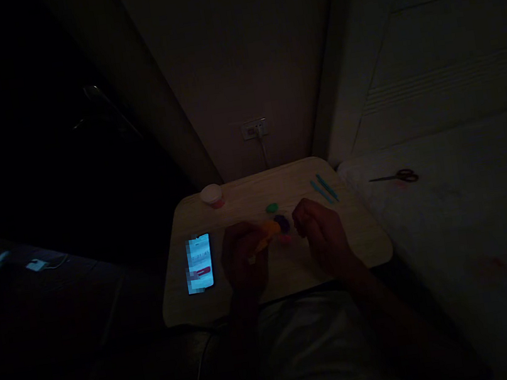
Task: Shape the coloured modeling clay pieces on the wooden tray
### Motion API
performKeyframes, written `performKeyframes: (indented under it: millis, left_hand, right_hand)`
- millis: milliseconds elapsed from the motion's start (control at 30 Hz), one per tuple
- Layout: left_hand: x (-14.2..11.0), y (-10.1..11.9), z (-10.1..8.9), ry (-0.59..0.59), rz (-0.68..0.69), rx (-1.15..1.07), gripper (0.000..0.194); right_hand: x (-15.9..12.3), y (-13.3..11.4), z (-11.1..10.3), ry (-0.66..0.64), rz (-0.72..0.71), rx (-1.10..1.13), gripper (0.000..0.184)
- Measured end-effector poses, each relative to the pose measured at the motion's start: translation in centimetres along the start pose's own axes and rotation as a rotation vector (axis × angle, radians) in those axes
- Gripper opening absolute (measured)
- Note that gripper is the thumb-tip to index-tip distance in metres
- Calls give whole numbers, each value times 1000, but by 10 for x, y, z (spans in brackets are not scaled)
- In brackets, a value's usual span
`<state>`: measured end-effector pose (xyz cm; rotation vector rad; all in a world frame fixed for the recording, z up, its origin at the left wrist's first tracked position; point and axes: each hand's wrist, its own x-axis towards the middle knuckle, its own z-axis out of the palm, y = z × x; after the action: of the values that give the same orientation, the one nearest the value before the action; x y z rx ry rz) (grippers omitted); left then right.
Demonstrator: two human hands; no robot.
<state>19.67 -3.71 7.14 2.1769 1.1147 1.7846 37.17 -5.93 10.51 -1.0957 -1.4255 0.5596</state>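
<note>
Above a pale wooden table (245, 197), the left hand (245, 255) has its grip around a soft-looking orange lump (267, 232), seemingly a holding step calling for steadiness; the right hand (322, 230) curls, contents impossible to tell.

L hand (244, 258) w/ fingers (251, 235) curled, R hand (320, 231) loosely fisted, hands apart, forearms (374, 289) fwd

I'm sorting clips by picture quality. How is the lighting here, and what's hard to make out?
Head view: very dark overall, upper left nearly black; the phone is the brightest thing, part of its screen pixelated; the left hand is almost a silhouette, the right hand dim, finger detail murky; the orange lump shows color but soft edges.
</note>
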Motion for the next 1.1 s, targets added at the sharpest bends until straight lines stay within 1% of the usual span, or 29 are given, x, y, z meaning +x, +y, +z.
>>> performKeyframes:
  millis: [100,200,300,367,433,533,567,633,700,733,767,833,867,933,967,1000,1033,1067,1100]
  left_hand:
    - [-1,-3,1,18,-16,-10,16]
    - [-1,-5,1,27,-34,-11,16]
    - [-1,-6,0,29,-41,8,15]
    - [-1,-7,0,29,-46,12,14]
    - [-2,-7,1,29,-59,15,12]
    - [-3,-7,1,28,-97,17,10]
    - [-3,-7,1,28,-108,11,10]
    - [-2,-6,2,28,-110,-2,11]
    - [-1,-5,3,24,-104,-5,10]
    - [-1,-4,3,26,-103,-11,10]
    - [0,-4,4,30,-108,-22,9]
    - [0,-3,6,45,-123,-57,9]
    - [0,-3,6,50,-131,-76,10]
    - [0,-4,8,45,-159,-105,11]
    - [0,-5,9,39,-182,-121,11]
    - [-1,-5,10,36,-218,-142,12]
    - [-1,-6,12,39,-267,-168,14]
    - [-2,-7,14,50,-327,-199,16]
    - [-2,-8,17,62,-398,-235,18]
  right_hand:
    - [0,6,0,-6,50,35,33]
    - [1,9,-2,-18,82,111,22]
    - [3,7,-5,36,53,134,12]
    - [4,3,-8,117,5,117,14]
    - [4,-1,-12,220,-78,82,18]
    - [-2,-10,-20,352,-222,-28,30]
    - [-5,-14,-23,370,-260,-80,35]
    - [-7,-20,-27,365,-324,-175,43]
    - [2,-21,-27,342,-365,-244,44]
    - [11,-19,-26,336,-382,-268,41]
    - [23,-14,-23,322,-342,-309,34]
    - [51,3,-17,297,-267,-395,17]
    - [65,15,-15,257,-228,-438,26]
    - [84,38,-11,189,-152,-486,63]
    - [88,48,-11,162,-131,-492,76]
    - [88,56,-11,136,-122,-490,83]
    - [85,62,-11,111,-126,-471,83]
    - [78,65,-11,93,-129,-436,79]
    - [70,65,-10,82,-124,-386,70]
